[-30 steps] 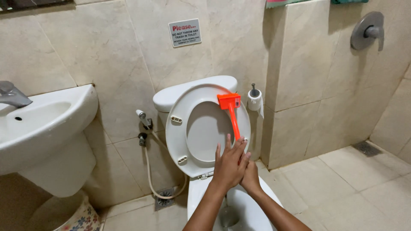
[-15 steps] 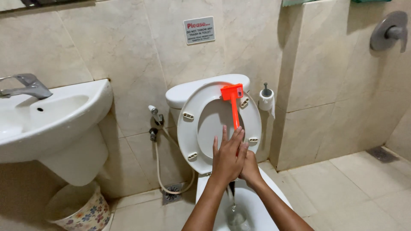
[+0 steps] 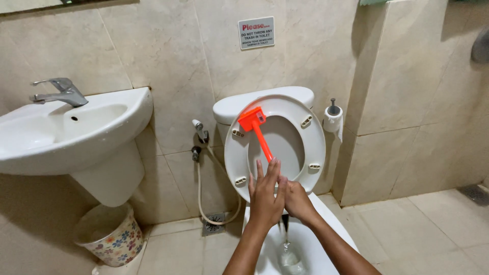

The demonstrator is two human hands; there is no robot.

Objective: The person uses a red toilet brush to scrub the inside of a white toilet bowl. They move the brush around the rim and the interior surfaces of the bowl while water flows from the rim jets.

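Head view: left hand (image 3: 265, 196) and right hand (image 3: 297, 199) both clasped around orange-handled toilet brush (image 3: 261, 136), handle tilted up-left before raised seat (image 3: 275, 143), brush end down in toilet bowl (image 3: 326, 237); washbasin (image 3: 76, 127), floral waste bin (image 3: 109, 235) at left

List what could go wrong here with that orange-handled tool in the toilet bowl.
1. Both hands, left hand over right hand, grip the orange handle low, just above the bowl; water at the bottom might splash onto bare skin.
2. The handle's top leans close to the raised seat; a hard stroke could knock it.
3. The left fingers lie spread rather than wrapped, so the grip may slip.
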